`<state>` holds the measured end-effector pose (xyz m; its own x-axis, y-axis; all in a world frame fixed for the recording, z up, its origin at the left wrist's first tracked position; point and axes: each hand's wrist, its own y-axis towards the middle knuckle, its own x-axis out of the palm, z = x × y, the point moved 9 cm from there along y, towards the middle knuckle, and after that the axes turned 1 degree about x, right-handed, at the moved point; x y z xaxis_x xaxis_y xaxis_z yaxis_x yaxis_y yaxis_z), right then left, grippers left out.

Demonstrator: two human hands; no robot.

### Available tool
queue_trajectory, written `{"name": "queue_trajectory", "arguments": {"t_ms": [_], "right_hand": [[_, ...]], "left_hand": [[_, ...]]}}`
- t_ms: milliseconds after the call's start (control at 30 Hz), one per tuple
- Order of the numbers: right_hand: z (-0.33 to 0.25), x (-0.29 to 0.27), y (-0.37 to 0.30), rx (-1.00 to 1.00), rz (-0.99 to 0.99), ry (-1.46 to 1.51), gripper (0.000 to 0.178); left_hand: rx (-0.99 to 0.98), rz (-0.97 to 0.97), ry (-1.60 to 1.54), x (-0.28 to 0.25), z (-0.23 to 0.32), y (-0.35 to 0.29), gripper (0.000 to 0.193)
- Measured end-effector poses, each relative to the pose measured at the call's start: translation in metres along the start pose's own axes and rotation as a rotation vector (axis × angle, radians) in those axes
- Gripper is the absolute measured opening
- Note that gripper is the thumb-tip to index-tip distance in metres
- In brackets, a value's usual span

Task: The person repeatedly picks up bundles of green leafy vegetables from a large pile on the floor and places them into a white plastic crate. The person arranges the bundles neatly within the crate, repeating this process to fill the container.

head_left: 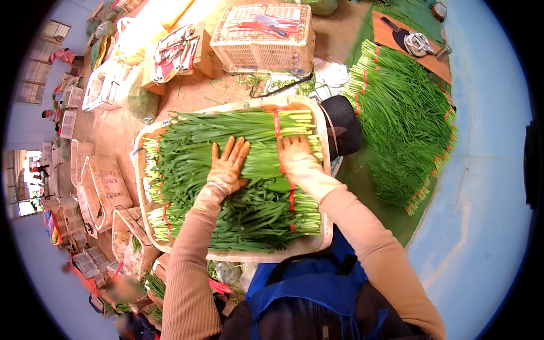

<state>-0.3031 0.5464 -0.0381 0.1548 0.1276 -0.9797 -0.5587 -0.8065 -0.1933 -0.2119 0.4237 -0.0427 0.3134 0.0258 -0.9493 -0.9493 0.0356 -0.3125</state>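
Observation:
In front of me is a pale plastic crate (245, 103) packed with bundles of garlic chives (218, 127), laid flat side by side and bound with red ties (277, 122). Pale stem ends face both the left and right sides. My left hand (228, 167), in a thin glove, presses on the leaves near the middle, fingers spread and holding nothing. On the stems at the right, beside a red tie, rests my right hand (297, 154), also gloved. Its fingers lie over the bundle without closing round it.
More bundled chives (396, 119) are heaped on green sheeting at the right, beside a blue wall (487, 141). An upturned crate (260, 48) bearing red ties and a knife (271, 24) stands ahead. A dark cap-like object (343, 126) touches my crate's right side. Several crates (107, 190) line the left.

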Motion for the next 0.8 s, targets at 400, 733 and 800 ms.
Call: {"name": "queue_trajectory", "arguments": {"t_ms": [400, 733, 800], "right_hand": [[0.045, -0.014, 0.079, 0.063, -0.261, 0.188, 0.081], [0.013, -0.070, 0.072, -0.216, -0.060, 0.019, 0.088], [0.015, -0.072, 0.069, -0.180, 0.015, -0.022, 0.100]], "left_hand": [[0.005, 0.325, 0.131, -0.012, 0.004, -0.017, 0.115], [0.036, 0.307, 0.013, -0.029, 0.000, -0.003, 0.106], [0.028, 0.203, 0.071, -0.023, -0.001, 0.004, 0.108]]}}
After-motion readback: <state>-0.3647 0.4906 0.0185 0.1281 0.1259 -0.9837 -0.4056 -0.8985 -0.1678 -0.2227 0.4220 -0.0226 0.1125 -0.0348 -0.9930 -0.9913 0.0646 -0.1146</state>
